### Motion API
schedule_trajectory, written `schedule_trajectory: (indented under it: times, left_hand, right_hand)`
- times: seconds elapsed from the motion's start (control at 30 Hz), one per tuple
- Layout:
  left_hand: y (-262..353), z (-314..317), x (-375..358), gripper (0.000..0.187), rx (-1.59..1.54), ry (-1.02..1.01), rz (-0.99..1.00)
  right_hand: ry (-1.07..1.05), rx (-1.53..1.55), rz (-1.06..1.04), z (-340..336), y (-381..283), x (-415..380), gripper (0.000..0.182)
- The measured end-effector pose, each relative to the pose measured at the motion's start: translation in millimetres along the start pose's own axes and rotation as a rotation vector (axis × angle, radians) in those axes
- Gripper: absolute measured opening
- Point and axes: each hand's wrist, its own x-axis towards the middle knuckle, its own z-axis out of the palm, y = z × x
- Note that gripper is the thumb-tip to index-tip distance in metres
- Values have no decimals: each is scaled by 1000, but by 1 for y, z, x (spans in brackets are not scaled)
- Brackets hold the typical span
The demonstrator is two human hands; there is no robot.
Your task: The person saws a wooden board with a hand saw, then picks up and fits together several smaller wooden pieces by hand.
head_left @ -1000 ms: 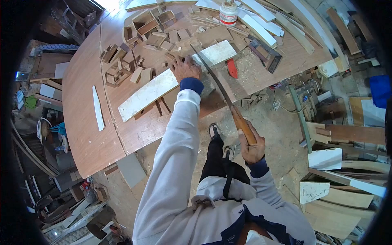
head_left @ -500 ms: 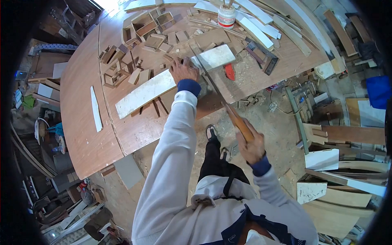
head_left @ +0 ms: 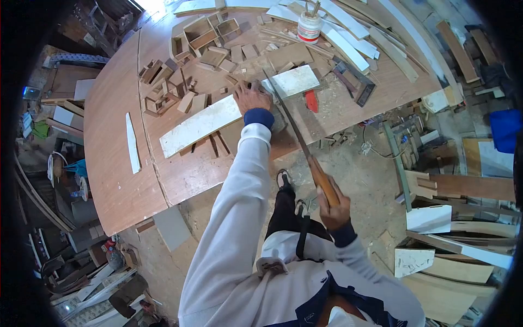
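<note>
A long white-faced board lies aslant near the table's front edge, with wood pieces under it. My left hand grips the board from above, fingers bent over its far edge. Close beside those fingers, a handsaw crosses the board, its thin blade slanting towards me. My right hand is closed round the saw's wooden handle, out past the table edge. Whether the blade has cut into the board is too small to tell. A red object lies just under the board's right part.
Small wooden boxes and offcuts are spread behind the board on the brown table. A white jar holding sticks stands farther back. A dark angled frame lies to the right. Boards are stacked on the right.
My right hand has drawn the saw back towards my body. My left hand stays on the board; the whole view has shifted slightly.
</note>
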Motion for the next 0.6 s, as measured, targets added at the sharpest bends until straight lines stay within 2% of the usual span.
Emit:
schedule_trajectory:
  times: [0.03, 0.1, 0.2, 0.33, 0.4, 0.53, 0.6]
  left_hand:
    - [-1, 1, 2, 33, 15, -45, -18]
    - [-1, 0, 1, 31, 64, 16, 32]
    - [-2, -5, 0, 35, 28, -21, 55]
    - [-3, -6, -1, 36, 49, -24, 70]
    - [-3, -7, 2, 37, 24, -53, 58]
    - [1, -10, 3, 36, 36, -17, 65]
    - [1, -8, 2, 33, 27, -35, 31]
  right_hand:
    - [7, 1, -4, -6, -6, -7, 48]
    - [-86, 69, 197, -15, -17, -12, 47]
    - [16, 51, 70, -14, -21, -5, 45]
    - [55, 100, 55, -8, -14, 6, 44]
    - [-27, 93, 237, -8, -16, 15, 44]
    - [22, 101, 261, -12, -14, 28, 44]
    - [13, 147, 128, -11, 3, 22, 42]
